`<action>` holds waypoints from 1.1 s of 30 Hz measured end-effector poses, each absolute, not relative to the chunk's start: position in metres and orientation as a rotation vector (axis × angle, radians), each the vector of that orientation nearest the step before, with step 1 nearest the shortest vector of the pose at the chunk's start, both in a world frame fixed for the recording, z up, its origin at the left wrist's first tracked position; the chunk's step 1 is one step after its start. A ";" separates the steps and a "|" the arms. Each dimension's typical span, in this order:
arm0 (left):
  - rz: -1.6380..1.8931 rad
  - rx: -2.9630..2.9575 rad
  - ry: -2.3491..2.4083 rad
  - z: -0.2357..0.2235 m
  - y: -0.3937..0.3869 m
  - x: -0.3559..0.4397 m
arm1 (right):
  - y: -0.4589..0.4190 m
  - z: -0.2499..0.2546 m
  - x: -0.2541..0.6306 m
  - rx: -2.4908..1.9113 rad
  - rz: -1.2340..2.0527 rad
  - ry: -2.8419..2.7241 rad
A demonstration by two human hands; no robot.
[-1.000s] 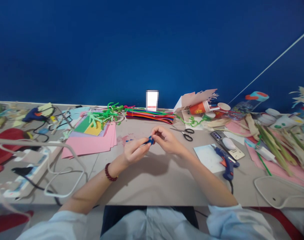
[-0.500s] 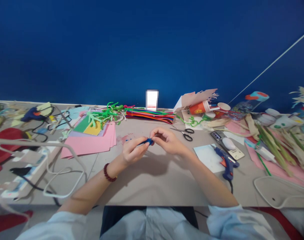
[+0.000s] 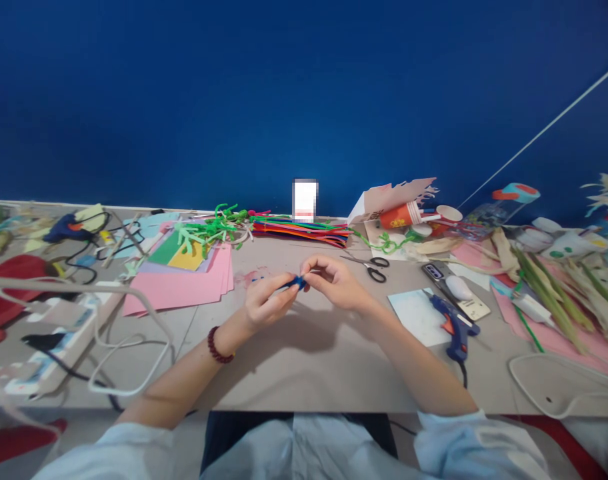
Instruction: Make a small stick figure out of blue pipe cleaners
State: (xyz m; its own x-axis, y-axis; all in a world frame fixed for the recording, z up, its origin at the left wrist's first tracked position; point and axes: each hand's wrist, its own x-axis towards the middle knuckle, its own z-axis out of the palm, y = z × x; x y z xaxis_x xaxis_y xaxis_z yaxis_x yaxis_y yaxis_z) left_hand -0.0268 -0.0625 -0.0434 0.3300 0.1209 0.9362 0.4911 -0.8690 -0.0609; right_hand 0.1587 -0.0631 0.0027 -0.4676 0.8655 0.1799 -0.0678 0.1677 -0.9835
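Note:
Above the middle of the table I hold a dark blue pipe cleaner (image 3: 298, 283), bunched or coiled, between both hands. My left hand (image 3: 270, 300) pinches it from the left, fingers closed, and a little of the blue shows past the fingers on their far left side. My right hand (image 3: 331, 283) has thumb and forefinger pressed together at the right end of the blue piece. Fingers partly cover its shape. Behind the hands lies a bundle of coloured pipe cleaners (image 3: 299, 231). Black-handled scissors (image 3: 377, 269) rest to the right of my right hand.
To the right are a blue glue gun (image 3: 457, 323), a phone (image 3: 471, 308), an orange paper cup (image 3: 400, 215) and dried husks (image 3: 554, 293). On the left lie pink paper (image 3: 179, 289), green pipe cleaners (image 3: 209, 230) and a power strip (image 3: 67, 340) with looping cables. A blue wall (image 3: 234, 100) stands behind.

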 end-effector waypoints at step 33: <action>-1.703 -2.260 -0.635 -0.042 -0.060 -0.020 | -0.064 0.011 0.164 -0.915 0.981 -1.842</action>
State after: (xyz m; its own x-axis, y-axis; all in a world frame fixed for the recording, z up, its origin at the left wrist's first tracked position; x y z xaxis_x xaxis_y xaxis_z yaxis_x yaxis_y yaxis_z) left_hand -0.0199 -0.0601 -0.0419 0.2262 0.1957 0.9542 0.4765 -0.8766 0.0668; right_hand 0.1638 -0.0636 0.0115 -0.3840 0.8629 0.3287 0.2089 0.4280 -0.8793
